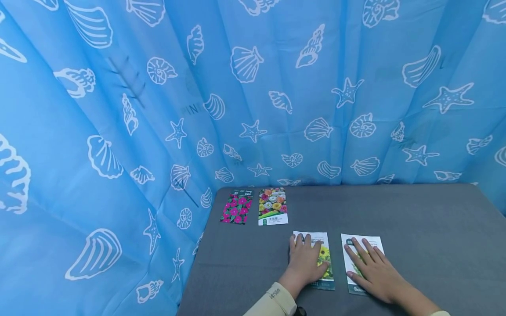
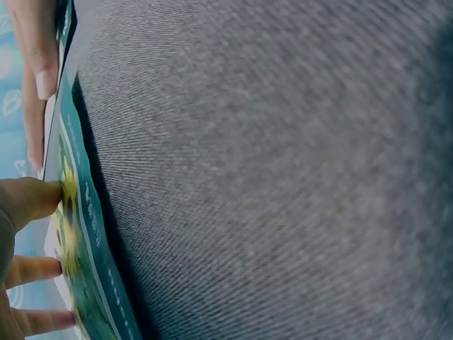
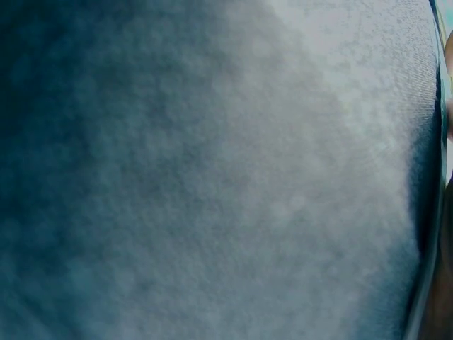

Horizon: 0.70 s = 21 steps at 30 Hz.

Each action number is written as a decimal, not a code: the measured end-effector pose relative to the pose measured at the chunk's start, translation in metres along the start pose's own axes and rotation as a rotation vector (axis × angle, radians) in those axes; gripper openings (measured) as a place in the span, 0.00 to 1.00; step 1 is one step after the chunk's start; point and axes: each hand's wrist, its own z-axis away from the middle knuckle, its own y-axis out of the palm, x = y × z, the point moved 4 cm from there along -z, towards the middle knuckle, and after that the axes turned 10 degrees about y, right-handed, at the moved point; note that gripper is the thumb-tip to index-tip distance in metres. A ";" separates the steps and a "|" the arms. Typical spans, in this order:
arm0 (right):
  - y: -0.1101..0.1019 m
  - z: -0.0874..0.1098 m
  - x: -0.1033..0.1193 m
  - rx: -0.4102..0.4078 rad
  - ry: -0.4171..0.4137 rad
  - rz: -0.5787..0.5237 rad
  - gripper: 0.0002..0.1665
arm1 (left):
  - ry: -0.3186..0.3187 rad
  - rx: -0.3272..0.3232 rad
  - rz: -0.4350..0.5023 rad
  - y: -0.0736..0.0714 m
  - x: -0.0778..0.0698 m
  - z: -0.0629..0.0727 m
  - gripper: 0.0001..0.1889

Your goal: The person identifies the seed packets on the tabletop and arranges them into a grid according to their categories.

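Farthest left, pink-flower packet (image 1: pixel 236 208): is lying flat near the back corner of the grey tablecloth (image 1: pixel 435 237), untouched.
Rose packet (image 1: pixel 273 204): is lying just beside it, slightly apart, also untouched; together they are giving a handy guide for neat spacing.
Left hand (image 1: pixel 303 261): is resting on the sunflower packet (image 1: pixel 327 254) with thumb and fingers spread fairly wide, touching its front rather than pinching it.
Sunflower packet: is lying on the near part of the cloth; the left wrist view is showing a dark shadow along its near edge, so it may be bulging. Light, even fingertip pressure should be suiting it better than a hard push, which could crease the paper.
Right-hand packet (image 1: pixel 349 264): is lying beside the sunflower packet, a gap between them, its picture mostly hidden.
Right hand (image 1: pixel 373 270): is covering that packet with fingers fanned wide, gripping nothing. Pressing both hands equally should be helping the packets stay square; uneven pressure could be twisting one.
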 end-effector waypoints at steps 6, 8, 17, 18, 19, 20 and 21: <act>0.000 0.000 0.000 0.000 -0.003 -0.003 0.43 | 0.001 0.000 -0.003 0.000 0.001 -0.001 0.32; 0.000 0.001 0.001 0.000 -0.006 -0.004 0.43 | 0.002 -0.011 0.001 0.000 0.002 -0.001 0.31; -0.003 0.001 0.003 0.003 0.001 0.007 0.42 | 0.032 -0.128 0.029 -0.012 0.011 -0.003 0.26; -0.003 0.001 0.003 0.006 0.002 0.005 0.42 | 0.027 -0.135 0.035 -0.012 0.013 -0.003 0.26; -0.003 0.001 0.003 0.011 0.005 0.002 0.43 | 0.024 -0.149 0.040 -0.012 0.016 -0.004 0.27; -0.003 0.000 0.003 0.014 0.007 0.000 0.43 | 0.018 -0.155 0.045 -0.012 0.019 -0.005 0.27; -0.003 0.000 0.003 0.016 0.010 -0.001 0.43 | 0.009 -0.153 0.050 -0.013 0.022 -0.006 0.28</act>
